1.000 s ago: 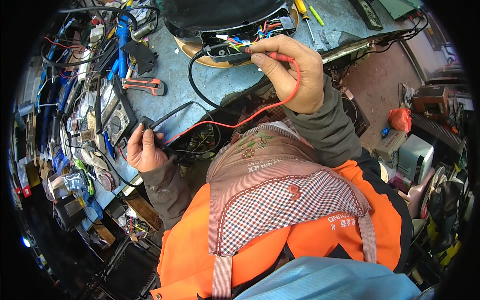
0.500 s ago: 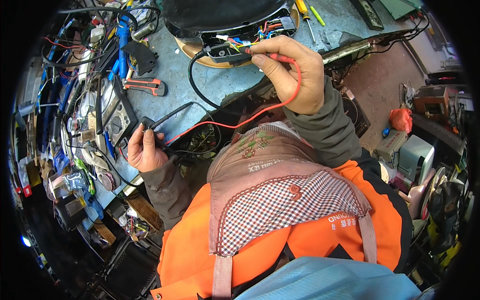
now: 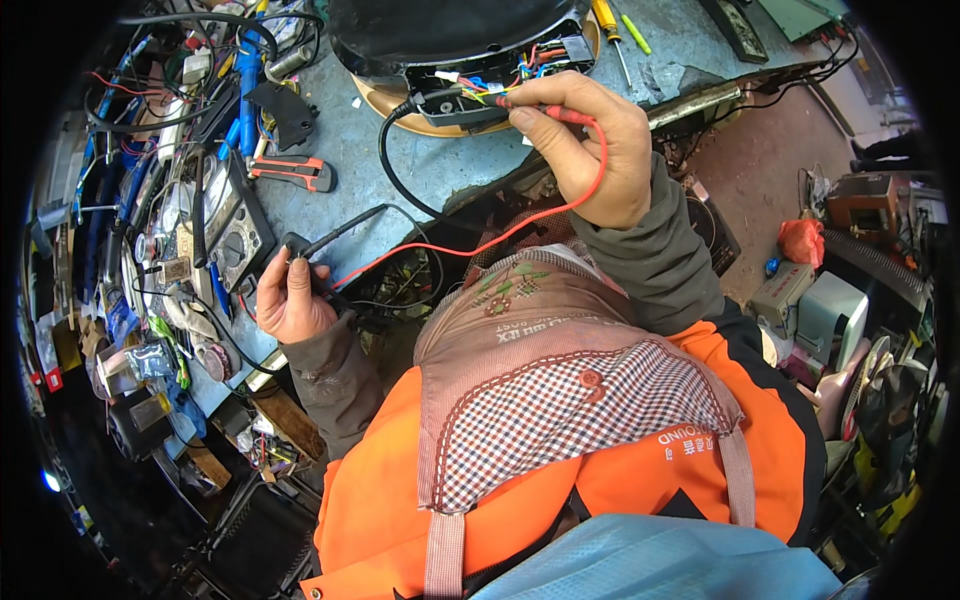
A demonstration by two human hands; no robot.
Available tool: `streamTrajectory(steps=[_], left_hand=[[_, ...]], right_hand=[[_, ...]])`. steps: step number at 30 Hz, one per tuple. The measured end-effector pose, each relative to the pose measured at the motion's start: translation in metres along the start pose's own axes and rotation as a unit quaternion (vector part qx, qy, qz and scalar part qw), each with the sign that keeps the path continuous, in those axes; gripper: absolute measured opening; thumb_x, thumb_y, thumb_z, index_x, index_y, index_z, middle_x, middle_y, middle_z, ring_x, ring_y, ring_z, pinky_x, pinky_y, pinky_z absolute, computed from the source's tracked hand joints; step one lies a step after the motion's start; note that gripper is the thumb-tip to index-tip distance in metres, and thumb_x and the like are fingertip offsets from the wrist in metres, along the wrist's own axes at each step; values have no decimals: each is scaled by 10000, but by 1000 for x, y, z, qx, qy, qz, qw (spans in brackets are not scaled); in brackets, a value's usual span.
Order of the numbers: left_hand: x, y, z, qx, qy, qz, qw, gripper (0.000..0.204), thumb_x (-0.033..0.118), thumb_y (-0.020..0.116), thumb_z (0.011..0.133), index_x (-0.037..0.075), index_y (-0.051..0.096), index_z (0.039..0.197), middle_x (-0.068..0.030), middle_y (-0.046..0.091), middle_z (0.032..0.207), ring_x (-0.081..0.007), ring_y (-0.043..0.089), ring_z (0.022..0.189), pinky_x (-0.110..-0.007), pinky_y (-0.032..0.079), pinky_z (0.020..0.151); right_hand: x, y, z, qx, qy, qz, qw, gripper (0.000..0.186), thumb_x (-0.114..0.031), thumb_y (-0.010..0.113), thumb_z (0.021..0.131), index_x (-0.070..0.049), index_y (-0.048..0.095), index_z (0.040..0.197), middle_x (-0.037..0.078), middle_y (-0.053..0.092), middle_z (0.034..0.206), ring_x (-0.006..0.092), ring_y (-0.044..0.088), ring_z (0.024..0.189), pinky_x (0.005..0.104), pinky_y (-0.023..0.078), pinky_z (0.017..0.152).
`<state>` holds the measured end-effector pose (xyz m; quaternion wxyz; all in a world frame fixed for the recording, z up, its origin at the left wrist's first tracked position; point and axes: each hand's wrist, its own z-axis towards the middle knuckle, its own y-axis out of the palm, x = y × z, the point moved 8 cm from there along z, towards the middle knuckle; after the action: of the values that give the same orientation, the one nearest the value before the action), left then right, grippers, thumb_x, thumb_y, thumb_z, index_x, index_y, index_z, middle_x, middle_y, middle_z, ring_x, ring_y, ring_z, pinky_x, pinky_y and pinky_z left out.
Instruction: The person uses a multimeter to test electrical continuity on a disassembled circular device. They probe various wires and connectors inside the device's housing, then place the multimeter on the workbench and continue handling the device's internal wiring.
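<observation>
My right hand [image 3: 600,150] pinches a red test probe [image 3: 567,115], its tip reaching into the opened wiring compartment [image 3: 470,118] of a black rounded appliance [image 3: 450,35]. Colored wires [image 3: 490,85] lie in that compartment; the exact contact point is too small to make out. My left hand [image 3: 292,305] is closed on a black plug [image 3: 295,243] over the bench's front edge. Against the plug rests a black test probe [image 3: 335,232], whose lead loops below. A red lead [image 3: 450,250] sags between the two hands. Left of them lies a multimeter [image 3: 240,240] with a dial.
A red-and-black utility knife [image 3: 290,172] lies on the blue-grey bench [image 3: 345,165]. Tools and cables crowd the left side. A yellow-handled screwdriver [image 3: 608,25] and a green pen-like stick [image 3: 635,33] lie beside the appliance. Boxes and a red bag [image 3: 801,243] stand at right.
Both hands keep their holds, with the right hand shifted very slightly right. A dark shape, perhaps a person's leg, has come in at the upper right edge.
</observation>
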<state>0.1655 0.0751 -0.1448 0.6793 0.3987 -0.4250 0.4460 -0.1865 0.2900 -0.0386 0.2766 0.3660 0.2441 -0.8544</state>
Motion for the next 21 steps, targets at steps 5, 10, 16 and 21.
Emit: streamTrajectory(steps=[5, 10, 16, 21], left_hand=[[0, 0, 0, 2, -4, -1, 1000, 254, -70, 736, 972, -35, 730, 1224, -150, 774, 1062, -197, 720, 729, -303, 620, 659], [2, 2, -1, 3, 1, 6, 1000, 255, -64, 741, 970, -34, 731, 1224, -145, 773, 1050, -196, 719, 717, -295, 602, 657], [0, 0, -1, 7, -1, 9, 1000, 265, -59, 747, 968, -40, 726, 1231, -144, 767, 1036, -199, 711, 707, -298, 601, 658], [-1, -2, -1, 6, 1, 6, 1000, 268, -65, 744, 967, -49, 722, 1234, -157, 762, 1075, -204, 709, 726, -308, 611, 668]], right_hand=[[3, -2, 0, -6, 25, 13, 1000, 152, 16, 782, 924, 18, 748, 1072, 96, 751, 937, 152, 713, 792, 270, 560, 726], [6, -9, -1, 21, 42, 30, 998, 143, -6, 771, 953, 18, 747, 1091, 75, 741, 912, 123, 695, 782, 251, 544, 706], [7, -10, 3, 25, 44, 30, 998, 134, -33, 777, 963, 12, 750, 1085, 65, 732, 893, 111, 686, 772, 238, 542, 698], [4, -8, 6, 23, 34, 16, 999, 139, -23, 782, 950, 1, 756, 1084, 70, 725, 885, 121, 678, 755, 242, 532, 684]])
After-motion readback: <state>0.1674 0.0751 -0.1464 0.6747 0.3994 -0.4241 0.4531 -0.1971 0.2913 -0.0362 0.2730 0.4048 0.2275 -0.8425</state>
